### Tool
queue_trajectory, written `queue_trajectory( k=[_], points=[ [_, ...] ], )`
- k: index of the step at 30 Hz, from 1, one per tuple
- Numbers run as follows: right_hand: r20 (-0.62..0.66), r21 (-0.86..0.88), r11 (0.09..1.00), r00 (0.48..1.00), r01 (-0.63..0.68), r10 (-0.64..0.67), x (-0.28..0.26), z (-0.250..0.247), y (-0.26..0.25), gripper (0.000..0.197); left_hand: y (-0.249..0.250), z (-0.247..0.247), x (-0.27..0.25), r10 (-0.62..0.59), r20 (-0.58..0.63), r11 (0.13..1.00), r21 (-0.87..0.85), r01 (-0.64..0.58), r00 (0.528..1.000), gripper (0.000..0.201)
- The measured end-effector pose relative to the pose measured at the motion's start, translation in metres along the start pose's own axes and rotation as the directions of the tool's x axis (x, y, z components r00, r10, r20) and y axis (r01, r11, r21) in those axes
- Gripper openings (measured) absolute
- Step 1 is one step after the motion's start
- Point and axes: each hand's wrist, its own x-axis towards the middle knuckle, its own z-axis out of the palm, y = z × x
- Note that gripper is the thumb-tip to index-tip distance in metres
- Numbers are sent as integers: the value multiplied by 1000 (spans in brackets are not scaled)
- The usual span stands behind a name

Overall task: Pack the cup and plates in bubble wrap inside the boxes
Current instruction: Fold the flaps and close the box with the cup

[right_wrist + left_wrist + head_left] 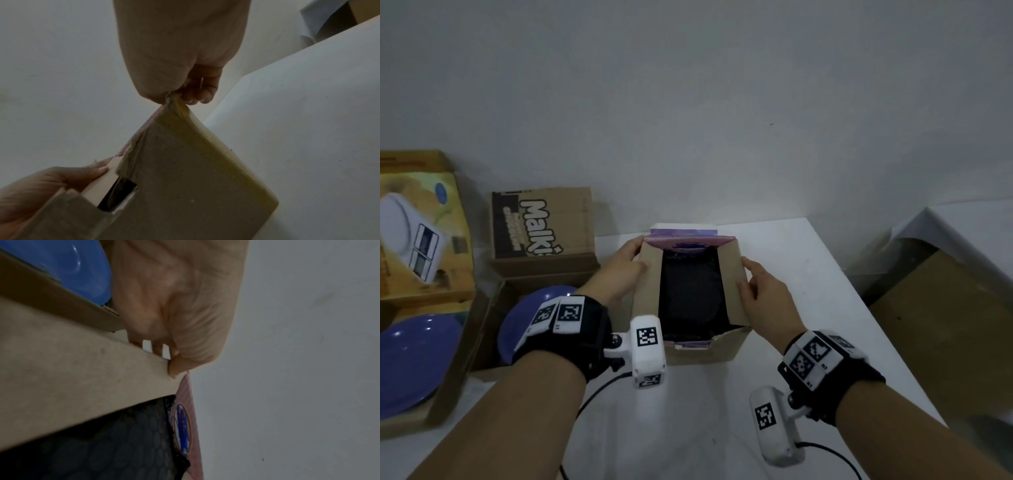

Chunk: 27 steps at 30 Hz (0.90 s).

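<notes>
A small cardboard box [709,349] stands on the white table [808,274] in the head view. Inside it lies a bundle of dark bubble wrap [690,294]; what it wraps is hidden. My left hand [625,267] pinches the box's left flap [649,284], thumb on top and fingers behind, as the left wrist view confirms at the flap [82,369]. My right hand [760,291] pinches the right flap [736,287], seen edge-on as the flap [195,170] in the right wrist view. Both flaps lean inward over the opening.
A blue plate [517,325] lies in an open carton left of the box, below a brown printed carton [544,222]. Another blue plate [410,363] rests in a yellow box [421,240] at far left. A brown box [945,325] sits beyond the table's right edge.
</notes>
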Motion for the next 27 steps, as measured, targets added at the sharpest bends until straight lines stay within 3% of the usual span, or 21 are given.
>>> queue_trajectory(
  k=[8, 17, 22, 27],
  points=[
    [-9, -6, 1000, 1000, -4, 4, 0, 0, -1, 45, 0, 4, -3, 48, -102, 951, -300, -77, 994, 71],
    [-3, -26, 999, 1000, 21, -21, 0, 2, 0, 44, -13, -2, -5, 96, -100, 955, -270, -120, 990, 75],
    [-5, -36, 999, 1000, 25, -25, -1, 4, 0, 43, -19, -6, -8, 29, -137, 934, -350, -76, 990, 83],
    [-14, -46, 999, 1000, 21, -22, -2, 4, -1, 41, -17, -7, -10, 123, -78, 944, -298, -141, 989, 77]
  ],
)
